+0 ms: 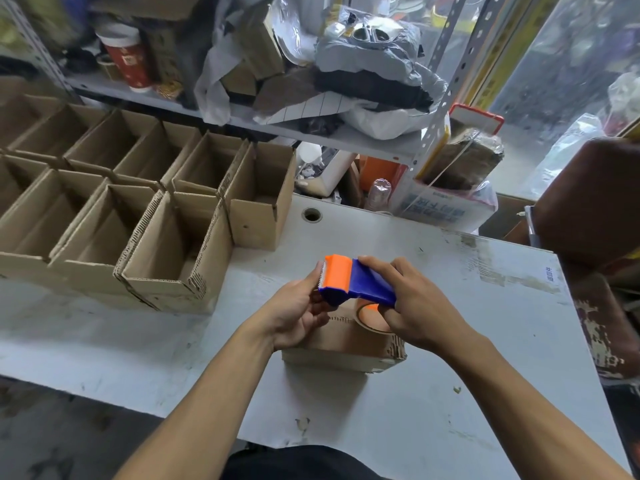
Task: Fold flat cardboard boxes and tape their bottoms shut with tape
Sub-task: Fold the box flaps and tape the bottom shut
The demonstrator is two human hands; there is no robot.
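Boxes (145, 209) left (open-topped), shelf (242, 116) behind

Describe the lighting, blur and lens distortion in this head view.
Head view: soft, even light, with only a faint shadow on the table under the small box; the tape dispenser and both hands are sharp; the shelf clutter looks softer; wide-angle bending curves the table edges and the row of boxes.

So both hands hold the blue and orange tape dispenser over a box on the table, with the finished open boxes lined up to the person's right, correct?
Not quite. In the head view, both hands, left and right, hold the tape dispenser over the box, but the finished open boxes are lined up to the person's left, not right.
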